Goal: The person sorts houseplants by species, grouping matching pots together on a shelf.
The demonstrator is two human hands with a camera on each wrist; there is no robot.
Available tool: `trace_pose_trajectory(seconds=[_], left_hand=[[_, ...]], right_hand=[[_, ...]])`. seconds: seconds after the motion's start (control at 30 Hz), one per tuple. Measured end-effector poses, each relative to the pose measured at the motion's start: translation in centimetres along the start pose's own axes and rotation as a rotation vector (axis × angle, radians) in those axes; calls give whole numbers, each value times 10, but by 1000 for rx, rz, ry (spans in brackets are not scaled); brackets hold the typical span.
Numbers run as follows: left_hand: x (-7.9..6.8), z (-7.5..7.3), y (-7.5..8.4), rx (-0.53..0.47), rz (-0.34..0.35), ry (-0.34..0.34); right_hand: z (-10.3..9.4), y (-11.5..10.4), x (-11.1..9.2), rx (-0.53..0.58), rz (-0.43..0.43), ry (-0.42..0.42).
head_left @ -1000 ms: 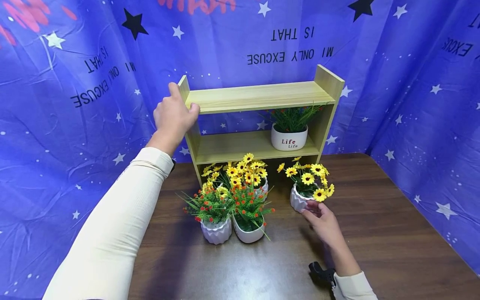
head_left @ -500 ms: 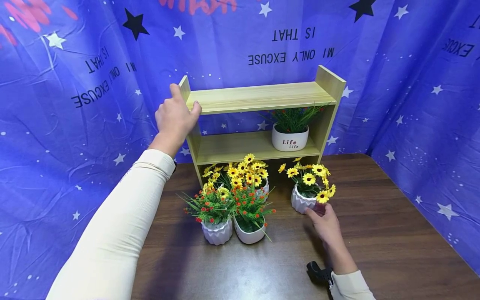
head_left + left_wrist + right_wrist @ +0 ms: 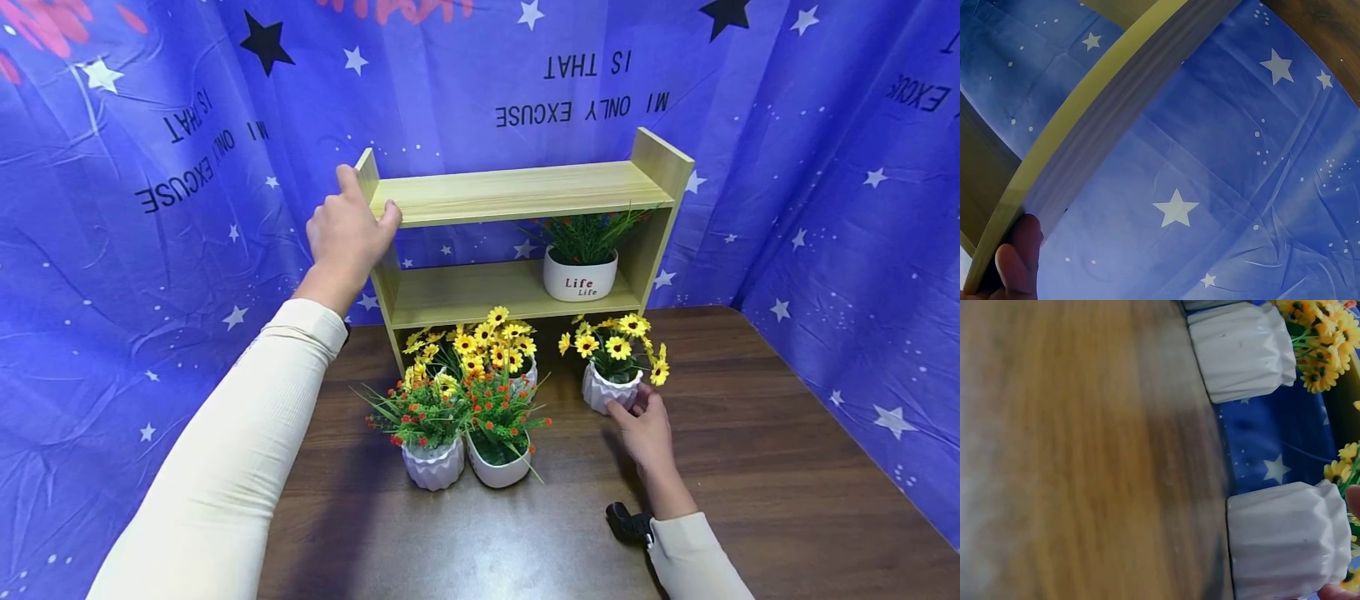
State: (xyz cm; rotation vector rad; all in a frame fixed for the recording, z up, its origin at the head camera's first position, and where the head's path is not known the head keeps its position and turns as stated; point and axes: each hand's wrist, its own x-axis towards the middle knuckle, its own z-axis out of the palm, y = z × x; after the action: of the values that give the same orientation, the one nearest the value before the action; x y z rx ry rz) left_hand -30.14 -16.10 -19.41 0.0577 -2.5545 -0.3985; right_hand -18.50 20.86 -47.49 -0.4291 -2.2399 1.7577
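Note:
My left hand [image 3: 347, 233] grips the upper left side panel of a light wooden two-tier shelf [image 3: 517, 193]; the left wrist view shows fingers [image 3: 1025, 244] against that panel [image 3: 1094, 119]. At the shelf's lower right, my right hand [image 3: 647, 432] holds a white ridged flowerpot [image 3: 609, 395] with yellow daisy-like flowers, thumb at the front and fingers at its right side. The pot [image 3: 1288, 544] appears to stand upright on the table in the right wrist view. Only bits of the right fingers show there, at the edge.
A white oval "Life" pot [image 3: 580, 277] with grassy leaves stands on the middle board. Left of centre on the brown table [image 3: 750, 467] cluster a yellow-flowered pot [image 3: 491, 354], a red-flowered ridged pot [image 3: 433, 465] and a red-flowered smooth pot [image 3: 501, 472]. Blue starry cloth [image 3: 442, 92] hangs behind.
My right hand has moved slightly toward the shelf with the yellow-flowered pot, whose blooms have shifted as if the pot turned. My left hand stays on the side panel.

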Motion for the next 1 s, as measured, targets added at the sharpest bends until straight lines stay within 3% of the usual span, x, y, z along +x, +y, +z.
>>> trace_pose_trajectory(seconds=[0.6, 1.0], left_hand=[[1, 1, 3, 4, 29, 10], [1, 3, -3, 2, 12, 19]], right_hand=[[23, 11, 30, 39, -53, 147], [35, 7, 39, -8, -54, 171]])
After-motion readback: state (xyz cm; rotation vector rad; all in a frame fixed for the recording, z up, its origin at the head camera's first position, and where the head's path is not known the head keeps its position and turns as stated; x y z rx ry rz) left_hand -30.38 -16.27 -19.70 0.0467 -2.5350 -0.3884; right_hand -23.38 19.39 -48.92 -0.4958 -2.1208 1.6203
